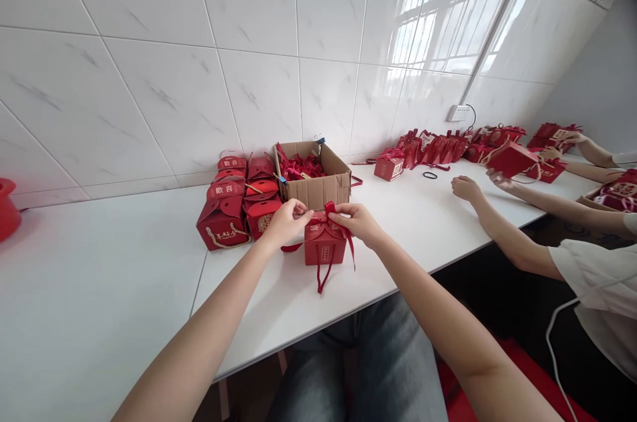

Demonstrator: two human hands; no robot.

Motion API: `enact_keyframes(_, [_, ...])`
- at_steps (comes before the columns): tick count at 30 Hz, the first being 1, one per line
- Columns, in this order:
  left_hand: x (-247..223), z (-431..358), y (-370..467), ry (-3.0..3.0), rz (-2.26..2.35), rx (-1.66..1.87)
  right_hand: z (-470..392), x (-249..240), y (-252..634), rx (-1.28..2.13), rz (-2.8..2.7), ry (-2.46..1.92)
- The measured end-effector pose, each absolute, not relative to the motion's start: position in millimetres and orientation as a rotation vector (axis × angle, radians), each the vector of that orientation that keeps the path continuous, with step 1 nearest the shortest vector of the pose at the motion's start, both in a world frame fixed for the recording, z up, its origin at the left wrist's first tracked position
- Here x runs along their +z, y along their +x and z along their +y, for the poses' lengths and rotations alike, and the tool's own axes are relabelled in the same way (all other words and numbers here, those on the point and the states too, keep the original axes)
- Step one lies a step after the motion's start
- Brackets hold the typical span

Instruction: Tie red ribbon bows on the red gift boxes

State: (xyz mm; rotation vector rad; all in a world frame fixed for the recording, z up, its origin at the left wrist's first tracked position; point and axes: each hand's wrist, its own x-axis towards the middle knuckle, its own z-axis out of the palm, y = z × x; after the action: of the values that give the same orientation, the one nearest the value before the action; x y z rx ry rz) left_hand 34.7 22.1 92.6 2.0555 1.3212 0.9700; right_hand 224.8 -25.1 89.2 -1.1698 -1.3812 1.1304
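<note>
A small red gift box (324, 248) stands upright on the white table in front of me, its cord handle hanging down its front. At its top left, my left hand (289, 221) is closed, thumb and fingers pinched on the end of a red ribbon. My right hand (359, 221) pinches a ribbon loop (330, 210) above the box's top right, and a loose ribbon tail hangs below it. Directly behind is an open cardboard carton (318, 191) with red ribbons inside.
Several red boxes (226, 213) stand left of the carton. More finished-looking boxes (389, 164) line the wall at right. Other people's hands (466, 188) work at the right, one holding a red box (511, 159). The table's front edge (308, 336) is near my lap.
</note>
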Motion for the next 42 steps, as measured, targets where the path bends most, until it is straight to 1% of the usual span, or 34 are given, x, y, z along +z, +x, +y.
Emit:
enact_keyframes(4, [77,24,24,2.055,1.334,0.829,-24,86,228,1.156,-1.465,-1.096])
enact_keyframes(8, [80,22,26,2.072,1.283,0.804,-25,83,231,1.127,-1.531,-1.110])
enact_keyframes(14, [85,18,29,2.120,1.251,0.853,-23,91,223,0.926,-1.625,-1.401])
enact_keyframes(18, [106,16,21,2.312,1.138,0.862,-17,100,212,0.828,-1.612,-1.520])
enact_keyframes(23, [152,22,24,2.653,0.850,0.610,-17,110,209,0.802,-1.696,-1.541])
enact_keyframes(26, [163,31,42,2.754,0.768,0.547,-21,113,213,0.841,-1.789,-1.481])
enact_keyframes(29, [155,37,60,2.855,0.801,0.654,-24,110,215,0.843,-1.792,-1.420])
enact_keyframes(31, [142,35,63,2.853,0.980,0.923,-24,105,215,0.812,-1.745,-1.391])
enact_keyframes(33, [127,31,60,2.678,1.212,1.206,-23,100,213,0.787,-1.705,-1.369])
enact_keyframes(34, [120,29,56,2.562,1.286,1.248,-22,97,212,0.786,-1.694,-1.358])
enact_keyframes(36, [108,24,47,2.378,1.319,1.153,-22,93,211,0.791,-1.665,-1.338])
enact_keyframes(38, [99,21,40,2.233,1.217,1.028,-22,91,210,0.801,-1.643,-1.319])
enact_keyframes(42, [85,19,37,1.956,1.007,1.076,-22,86,209,0.825,-1.582,-1.295])
